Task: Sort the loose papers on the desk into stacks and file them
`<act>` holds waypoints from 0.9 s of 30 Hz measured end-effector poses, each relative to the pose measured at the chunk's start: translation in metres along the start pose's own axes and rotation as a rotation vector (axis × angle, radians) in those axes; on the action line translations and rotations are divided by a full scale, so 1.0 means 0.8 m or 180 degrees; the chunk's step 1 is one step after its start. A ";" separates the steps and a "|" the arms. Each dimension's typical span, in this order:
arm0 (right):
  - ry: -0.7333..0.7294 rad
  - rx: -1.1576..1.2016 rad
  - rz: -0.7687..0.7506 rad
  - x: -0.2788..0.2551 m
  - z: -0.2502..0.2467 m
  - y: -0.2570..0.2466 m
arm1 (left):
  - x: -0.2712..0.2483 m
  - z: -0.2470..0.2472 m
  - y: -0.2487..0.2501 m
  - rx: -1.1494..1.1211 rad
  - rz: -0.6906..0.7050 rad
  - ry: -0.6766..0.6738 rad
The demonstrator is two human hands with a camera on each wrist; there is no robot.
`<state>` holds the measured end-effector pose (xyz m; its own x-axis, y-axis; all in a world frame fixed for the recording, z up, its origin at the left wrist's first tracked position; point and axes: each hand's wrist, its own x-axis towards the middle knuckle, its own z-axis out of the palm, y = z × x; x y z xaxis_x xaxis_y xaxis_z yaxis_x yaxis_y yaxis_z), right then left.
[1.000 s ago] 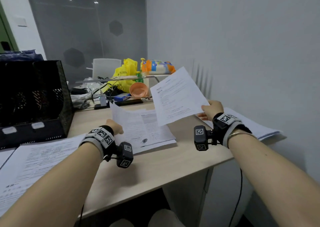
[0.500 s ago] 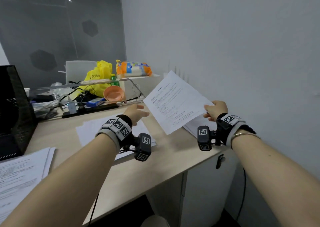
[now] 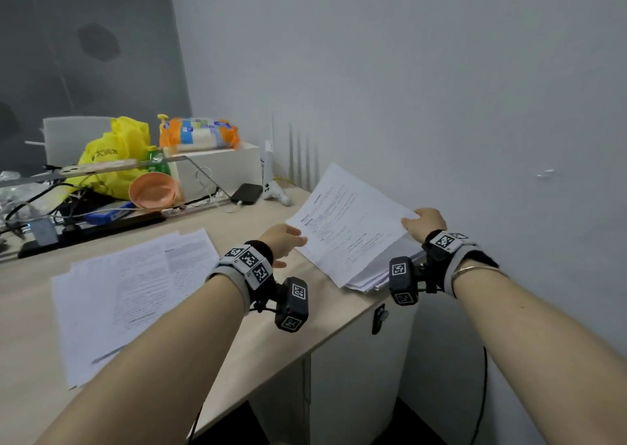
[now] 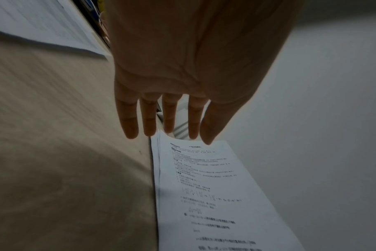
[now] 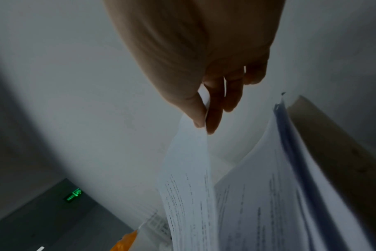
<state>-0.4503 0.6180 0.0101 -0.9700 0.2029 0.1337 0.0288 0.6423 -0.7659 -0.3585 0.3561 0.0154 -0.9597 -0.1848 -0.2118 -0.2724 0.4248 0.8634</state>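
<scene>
My right hand (image 3: 424, 222) pinches the right edge of a printed sheet (image 3: 349, 220) between thumb and fingers (image 5: 201, 117), holding it just above a stack of papers (image 3: 369, 276) at the desk's right end. In the right wrist view the sheet (image 5: 189, 186) hangs apart from the stack (image 5: 268, 195). My left hand (image 3: 283, 239) reaches toward the sheet's left edge with straight fingers (image 4: 148, 118), holding nothing; whether it touches the paper is unclear. More loose printed papers (image 3: 135, 292) lie spread on the desk (image 3: 271, 326) under my left forearm.
Along the desk's back stand a yellow bag (image 3: 115, 156), an orange bowl (image 3: 154, 192), cables and a black power strip (image 3: 91, 232), a white box (image 3: 217, 169) with an orange package (image 3: 198, 136) on top, and a dark phone (image 3: 247, 193). The grey wall is close on the right.
The right hand has lowered the sheet toward the right-hand stack. The left hand left the middle papers and moved right toward the sheet. The head view swung right, losing the black file tray.
</scene>
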 end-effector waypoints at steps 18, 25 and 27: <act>-0.0659 -0.1235 0.0645 0.023 0.034 0.048 | 0.039 0.039 -0.010 0.0639 -0.0197 -0.0071; -0.1051 -0.1244 0.0608 0.022 0.040 0.045 | 0.043 0.039 -0.018 -0.0380 -0.0362 0.0351; -0.1194 -0.1198 0.0591 0.020 0.044 0.042 | 0.043 0.038 -0.022 -0.0397 -0.0390 0.0293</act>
<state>-0.4732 0.6168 -0.0352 -0.9579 0.1051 -0.2672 0.2245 0.8543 -0.4688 -0.3889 0.3696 -0.0211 -0.9079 -0.3111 -0.2809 -0.3705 0.2821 0.8850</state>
